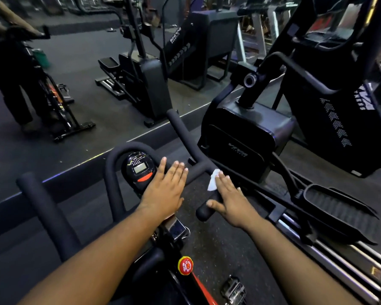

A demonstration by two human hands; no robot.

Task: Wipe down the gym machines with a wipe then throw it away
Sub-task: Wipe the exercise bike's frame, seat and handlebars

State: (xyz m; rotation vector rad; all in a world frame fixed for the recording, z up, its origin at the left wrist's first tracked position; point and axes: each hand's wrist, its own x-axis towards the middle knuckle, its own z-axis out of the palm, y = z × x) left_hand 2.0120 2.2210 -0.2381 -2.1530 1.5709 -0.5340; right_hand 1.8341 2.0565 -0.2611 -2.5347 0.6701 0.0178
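Red knob (pixel 185 265): nearest item, on the bike frame between the two forearms, below and behind both hands.
Pedal (pixel 232 290): just right of the red knob, low in view, beneath the right forearm.
Left hand (pixel 166 188): flat, fingers straight and close together, palm down on the middle of the handlebar (pixel 198 150); grips nothing.
Right hand (pixel 230 200): flat and spread, fingers extended, thumb out toward the left; pressing down on the handlebar's right-side grip.
Wipe (pixel 213 179): white, crumpled; pinned under the right hand's fingertips against the grip, sticking out ahead and to the left of the fingers. Lies in the gap between the two hands, nearer the right one, not touching the left.
Console (pixel 140 169): black housing with small grey screen and orange-red button, just left of the left hand's fingers, inside the handlebar loop.
Elliptical (pixel 249 130): black machine beyond and to the right of the right hand; its footplate (pixel 337 208) sits right of the right wrist.
Mirror (pixel 79 69): far side, beyond both hands; reflects machines and a person standing at a bike, upper left.
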